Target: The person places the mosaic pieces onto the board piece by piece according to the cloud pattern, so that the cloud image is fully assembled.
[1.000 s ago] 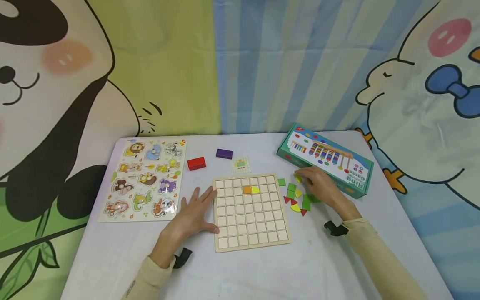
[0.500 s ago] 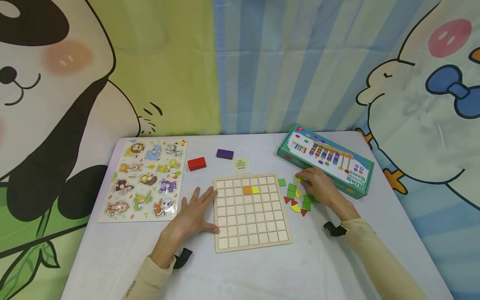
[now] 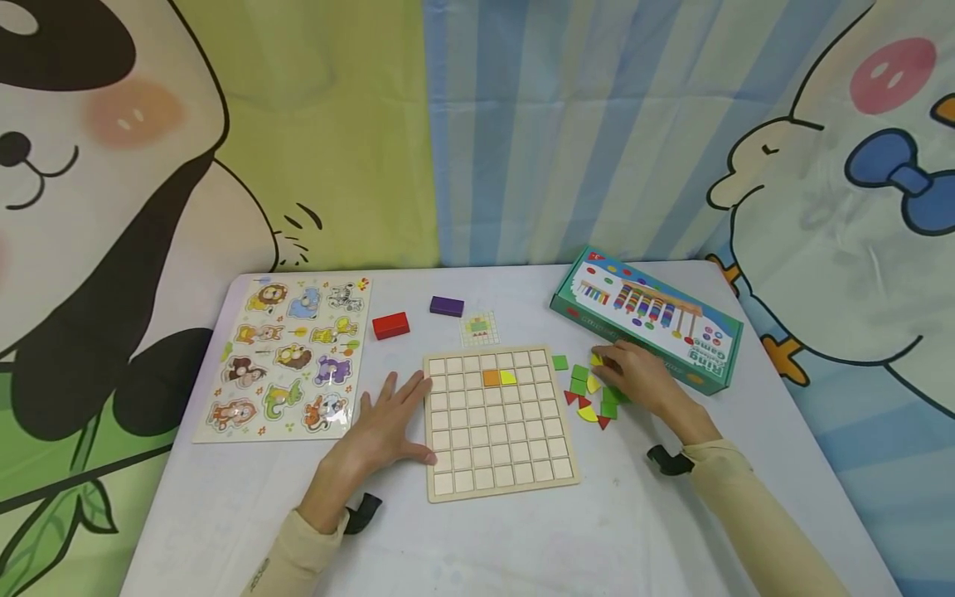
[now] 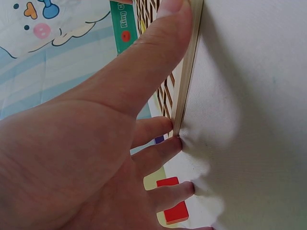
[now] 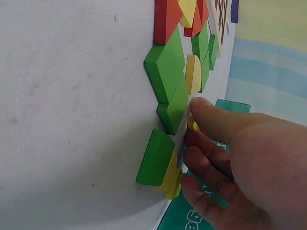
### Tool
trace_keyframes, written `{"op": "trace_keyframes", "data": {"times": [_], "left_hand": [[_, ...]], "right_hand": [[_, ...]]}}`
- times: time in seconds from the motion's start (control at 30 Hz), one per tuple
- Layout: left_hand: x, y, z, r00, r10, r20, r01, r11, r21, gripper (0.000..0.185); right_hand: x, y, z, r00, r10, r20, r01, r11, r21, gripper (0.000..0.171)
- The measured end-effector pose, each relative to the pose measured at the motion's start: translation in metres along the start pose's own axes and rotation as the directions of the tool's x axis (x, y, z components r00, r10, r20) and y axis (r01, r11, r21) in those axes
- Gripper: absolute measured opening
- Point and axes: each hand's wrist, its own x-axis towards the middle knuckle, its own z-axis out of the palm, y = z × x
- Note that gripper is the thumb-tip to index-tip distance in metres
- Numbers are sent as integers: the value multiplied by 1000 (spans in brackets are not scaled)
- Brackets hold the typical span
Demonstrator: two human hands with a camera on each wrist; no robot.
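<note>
A wooden grid board (image 3: 500, 448) lies on the white table with an orange tile (image 3: 491, 378) and a yellow tile (image 3: 508, 377) in its second row. My left hand (image 3: 395, 406) lies flat beside the board, fingers straight, thumb and fingertips (image 4: 170, 14) against the board's left edge (image 4: 189, 67). To the right of the board is a pile of green, red and yellow pieces (image 3: 589, 398). At the pile's far side my right hand (image 3: 603, 358) pinches a small yellow piece (image 5: 192, 124) between thumb and forefinger, with green pieces (image 5: 165, 67) lying beside it.
A green game box (image 3: 647, 315) lies just behind the right hand. An animal puzzle sheet (image 3: 287, 356) sits left of the left hand. A red block (image 3: 391, 325), a purple block (image 3: 447, 306) and a small pattern card (image 3: 480, 329) lie behind the board.
The right hand's fingers have drawn in a little on the small yellow piece at the far side of the pile. The left hand and board have stayed still.
</note>
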Motion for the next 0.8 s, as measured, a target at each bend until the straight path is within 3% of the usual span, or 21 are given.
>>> {"op": "trace_keyframes", "data": {"times": [0.33, 0.8], "left_hand": [[-1, -1, 1, 1000, 5, 1, -5, 1000, 4, 120], [1, -1, 2, 1000, -6, 3, 6, 1000, 14, 121]], "right_hand": [[2, 0, 1, 999, 47, 10, -47, 998, 37, 38], [7, 1, 3, 1000, 1, -23, -1, 1000, -18, 27]]}}
